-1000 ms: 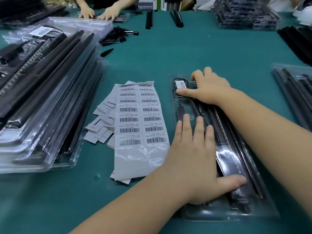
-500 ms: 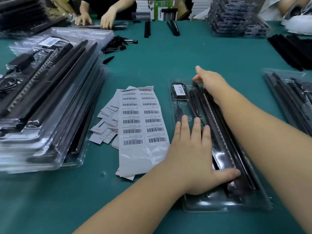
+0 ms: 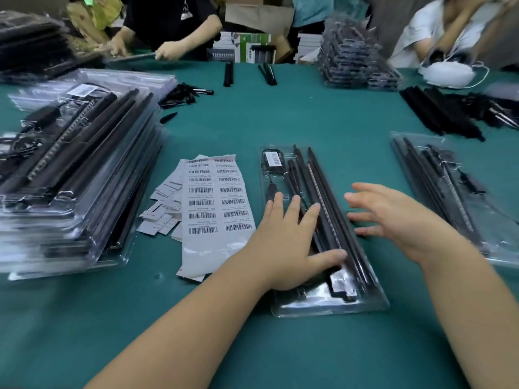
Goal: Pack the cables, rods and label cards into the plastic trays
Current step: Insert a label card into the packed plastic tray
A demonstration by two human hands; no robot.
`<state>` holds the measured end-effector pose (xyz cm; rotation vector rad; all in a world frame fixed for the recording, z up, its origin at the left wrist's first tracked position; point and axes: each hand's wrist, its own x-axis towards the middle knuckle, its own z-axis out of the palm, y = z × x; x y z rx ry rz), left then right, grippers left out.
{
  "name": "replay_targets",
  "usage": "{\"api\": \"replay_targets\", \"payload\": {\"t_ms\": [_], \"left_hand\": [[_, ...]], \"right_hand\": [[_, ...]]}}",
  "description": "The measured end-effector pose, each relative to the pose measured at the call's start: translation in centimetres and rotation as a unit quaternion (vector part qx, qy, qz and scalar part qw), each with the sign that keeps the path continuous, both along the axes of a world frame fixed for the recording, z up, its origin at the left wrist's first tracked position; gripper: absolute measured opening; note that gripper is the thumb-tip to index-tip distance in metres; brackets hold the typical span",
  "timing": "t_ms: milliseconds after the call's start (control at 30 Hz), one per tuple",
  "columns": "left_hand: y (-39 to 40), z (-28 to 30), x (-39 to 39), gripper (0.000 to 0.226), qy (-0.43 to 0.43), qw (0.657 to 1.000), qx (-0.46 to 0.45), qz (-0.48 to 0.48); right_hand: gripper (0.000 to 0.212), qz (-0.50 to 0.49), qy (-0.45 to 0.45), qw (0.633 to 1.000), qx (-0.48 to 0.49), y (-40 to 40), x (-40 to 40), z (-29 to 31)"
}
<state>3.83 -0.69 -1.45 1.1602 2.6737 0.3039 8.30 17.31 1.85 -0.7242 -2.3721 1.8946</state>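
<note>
Our left hand [image 3: 283,245] rests flat, fingers straight, on the rods [image 3: 323,197] in the centre tray [image 3: 331,307]. Right hand [image 3: 393,217] hovers just beside it, fingers spread, holding nothing.

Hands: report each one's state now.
Left hand: open, fingers flat on the plastic tray.
Right hand: open, fingers spread, holding nothing.

The table [image 3: 323,113] is teal green. At centre a clear plastic tray [image 3: 331,307] holds black rods [image 3: 323,186] and a white card [image 3: 273,158] with a black barcode. Left of it lies a white label sheet [image 3: 217,203] striped with rows of black barcodes. At upper right sits a white bundle [image 3: 449,73].
</note>
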Motion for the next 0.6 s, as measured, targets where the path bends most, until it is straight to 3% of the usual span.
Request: {"api": "replay_targets", "payload": {"t_ms": [33,100,167,233,300,400,500,600], "left_hand": [[-0.1,0.0,0.0,0.090,-0.004,1.000,0.012,0.001],[-0.3,-0.1,0.0,0.089,-0.010,0.999,0.042,0.003],[-0.6,-0.2,0.0,0.088,-0.025,0.997,0.077,0.005],[-0.9,-0.2,-0.1,0.087,-0.047,0.992,0.117,0.006],[-1.1,-0.1,-0.2,0.086,-0.059,0.988,0.145,0.008],[-1.0,-0.1,-0.2,0.084,-0.054,0.986,0.158,0.018],[-1.1,-0.3,-0.2,0.081,-0.051,0.985,0.163,0.025],[-1.0,-0.3,-0.1,0.076,-0.023,0.986,0.161,0.030]], "right_hand": [[0.050,-0.003,0.009,1.000,-0.021,0.0,0.2,-0.2],[0.032,-0.030,0.034,0.993,-0.107,0.2,0.4,-0.3],[0.009,-0.065,0.066,0.973,-0.210,0.4,0.4,-0.5],[0.003,-0.062,0.105,0.950,-0.287,0.3,0.3,-0.8],[0.012,-0.002,0.126,0.947,-0.296,-0.2,0.4,-1.0],[0.021,0.079,0.100,0.967,-0.222,-1.0,0.8,-1.4],[0.053,0.107,0.063,0.963,-0.240,-0.8,0.7,-2.1],[0.051,0.105,0.061,0.969,-0.213,-1.0,0.7,-2.0]]}}
